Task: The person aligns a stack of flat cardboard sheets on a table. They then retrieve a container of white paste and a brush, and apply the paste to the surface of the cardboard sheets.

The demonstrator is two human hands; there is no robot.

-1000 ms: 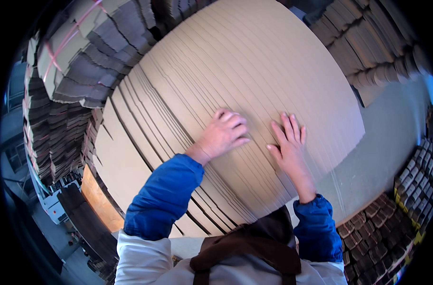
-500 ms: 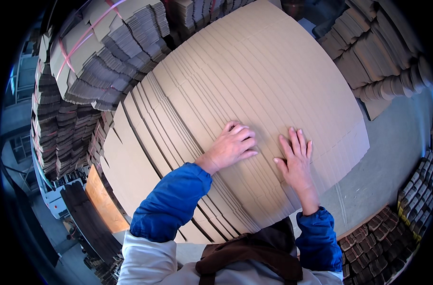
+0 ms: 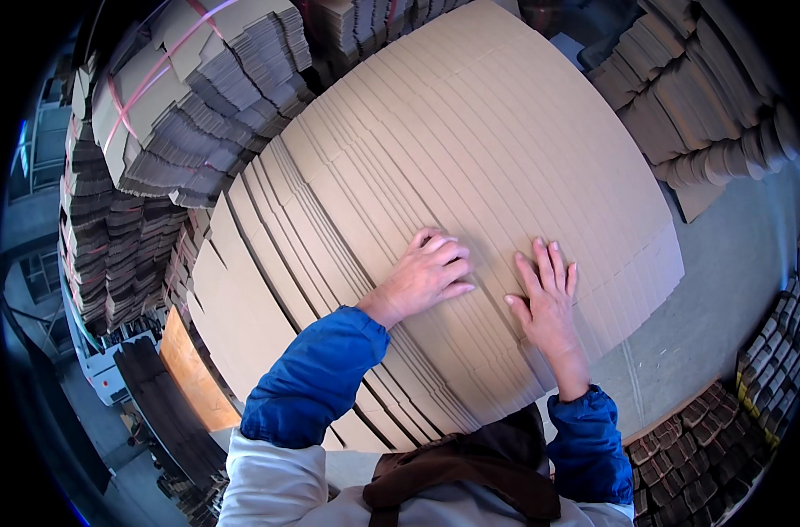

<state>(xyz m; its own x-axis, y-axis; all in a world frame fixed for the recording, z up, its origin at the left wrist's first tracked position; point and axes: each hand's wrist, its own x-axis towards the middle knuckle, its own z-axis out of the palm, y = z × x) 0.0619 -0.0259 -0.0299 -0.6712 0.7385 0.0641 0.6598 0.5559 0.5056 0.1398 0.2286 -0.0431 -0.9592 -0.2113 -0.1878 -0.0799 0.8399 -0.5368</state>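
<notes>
A wide spread of flat brown cardboard sheets (image 3: 505, 158) lies in front of me, fanned so that each overlaps its neighbour like shingles. My left hand (image 3: 428, 274) rests on the middle of the fan, its fingers bent and slightly apart, the tips on the cardboard near the sheet edges. Farther right, my right hand (image 3: 547, 294) lies on the sheets with fingers stretched and spread and the thumb out to the side. Neither hand visibly grips a sheet. At the left the sheets are spaced wider, with dark gaps between them.
Tall strapped stacks of cut cardboard (image 3: 216, 105) stand at the far left. More piled cardboard (image 3: 699, 97) is at the far right, above the grey floor (image 3: 672, 307). Bundles of cardboard pieces (image 3: 699, 457) sit at lower right. An orange-brown board (image 3: 194, 373) stands at left.
</notes>
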